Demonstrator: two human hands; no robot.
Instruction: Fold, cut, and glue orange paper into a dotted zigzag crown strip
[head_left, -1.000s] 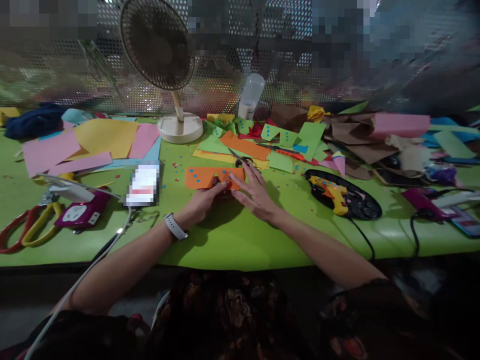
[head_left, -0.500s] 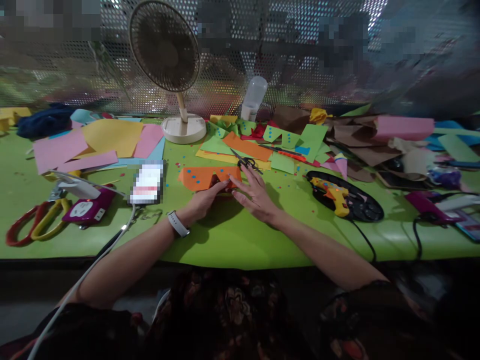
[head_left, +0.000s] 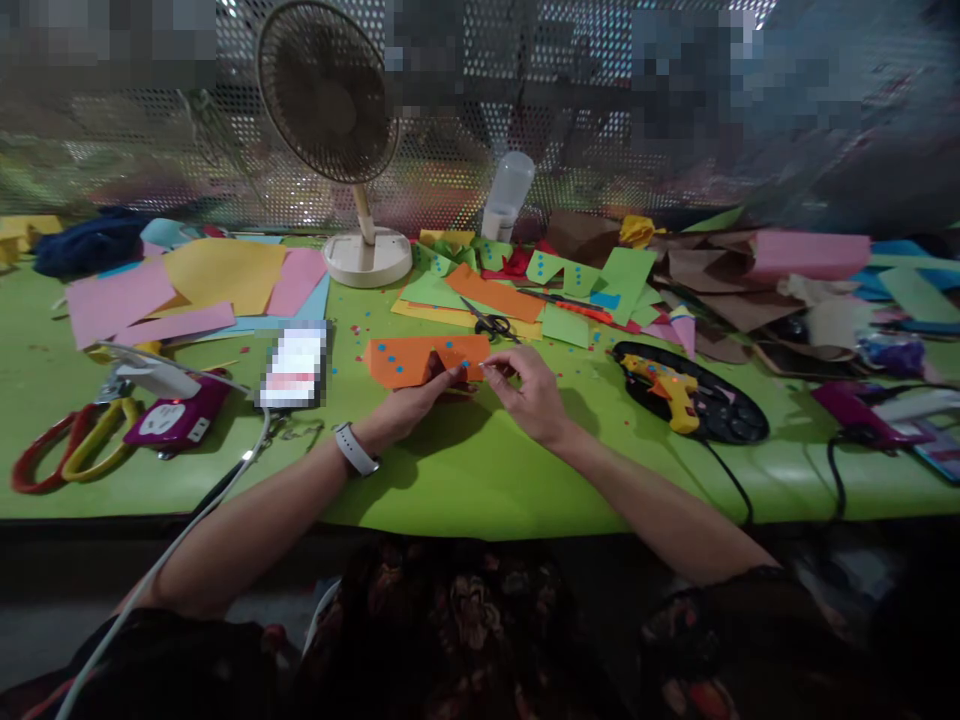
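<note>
A folded piece of orange paper (head_left: 401, 364) with several blue dots is held just above the green table, near the middle of the view. My left hand (head_left: 412, 405) grips its lower edge, thumb over a dark notch, with a pale watch strap on the wrist. Close to the paper's right end, my right hand (head_left: 529, 392) has thumb and fingertips pinched together. Whatever lies in that pinch is too small to make out. Small black scissors (head_left: 491, 322) rest behind the paper. Green paper pieces (head_left: 545, 267) with blue dots stand farther back.
A black tray (head_left: 727, 410) holding a yellow glue gun (head_left: 667, 385) sits right, its cord over the front edge. Left are a phone (head_left: 296, 365), a purple power block (head_left: 176, 412) and large scissors (head_left: 97, 440). A fan (head_left: 367, 255) and coloured paper fill the back.
My right hand has drawn back slightly to the right from the orange paper, its spread fingers closing into a pinch. The paper has tilted and shifted a little in my left hand.
</note>
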